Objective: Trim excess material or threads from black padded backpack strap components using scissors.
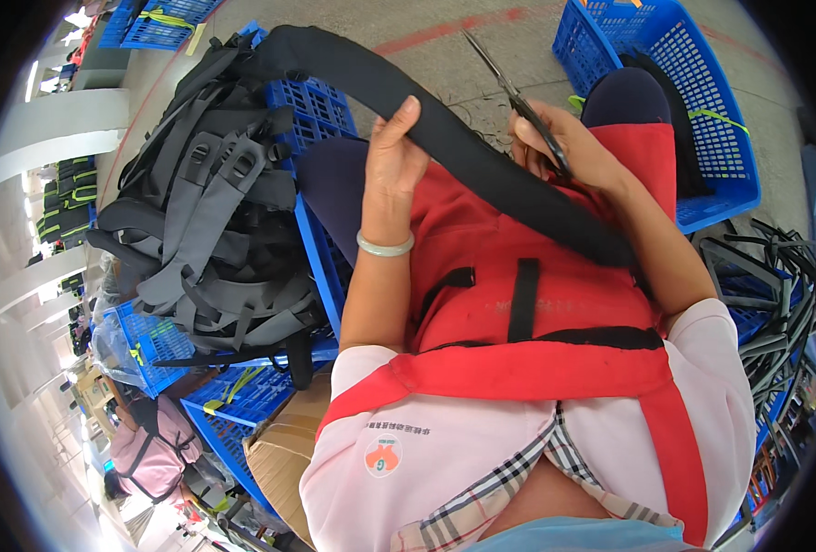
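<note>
A long black padded strap point(482, 170) arches from the pile of bags on the left across to my lap. My left hand point(395, 152) grips its near edge, thumb on top and the other fingers hidden beneath. In my right hand point(575, 147) is a pair of dark metal scissors point(539, 129), held beyond the strap by the handles. The blades point up and away to the left, clear of the strap. A red apron point(555, 304) with black straps covers my lap under the work.
Grey and black backpacks point(233, 193) are heaped on blue crates point(311, 110) at my left. At the far right stands a blue basket point(730, 156) holding dark material. Many dark strips point(758, 294) lie below it. A cardboard box point(288, 451) is near my left elbow; another person point(155, 442) is beyond.
</note>
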Action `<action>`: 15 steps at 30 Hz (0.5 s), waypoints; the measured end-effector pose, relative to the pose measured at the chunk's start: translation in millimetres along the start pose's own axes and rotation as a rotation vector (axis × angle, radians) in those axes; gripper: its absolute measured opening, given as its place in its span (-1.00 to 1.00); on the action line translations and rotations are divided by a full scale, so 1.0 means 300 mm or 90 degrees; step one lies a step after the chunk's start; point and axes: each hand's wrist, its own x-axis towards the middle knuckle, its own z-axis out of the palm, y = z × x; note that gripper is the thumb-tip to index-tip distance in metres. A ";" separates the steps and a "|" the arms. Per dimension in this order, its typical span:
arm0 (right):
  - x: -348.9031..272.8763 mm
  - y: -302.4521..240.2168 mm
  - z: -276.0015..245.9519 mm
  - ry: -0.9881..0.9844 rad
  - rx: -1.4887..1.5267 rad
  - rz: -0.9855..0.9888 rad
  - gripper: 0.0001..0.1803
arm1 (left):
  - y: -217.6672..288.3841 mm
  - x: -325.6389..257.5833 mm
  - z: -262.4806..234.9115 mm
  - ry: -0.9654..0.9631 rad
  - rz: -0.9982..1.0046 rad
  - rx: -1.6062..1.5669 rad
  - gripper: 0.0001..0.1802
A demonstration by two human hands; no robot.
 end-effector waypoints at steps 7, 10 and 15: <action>-0.037 -0.023 -0.009 -0.083 -0.060 0.072 -0.74 | 0.009 0.011 0.067 0.042 0.018 0.047 -0.78; -0.050 -0.007 -0.029 0.020 -0.089 -0.062 -0.71 | -0.055 -0.018 0.118 0.023 -0.042 0.143 -0.74; -0.033 -0.010 -0.046 0.124 -0.211 -0.158 -0.64 | -0.039 0.040 0.225 -0.107 -0.114 0.397 -0.71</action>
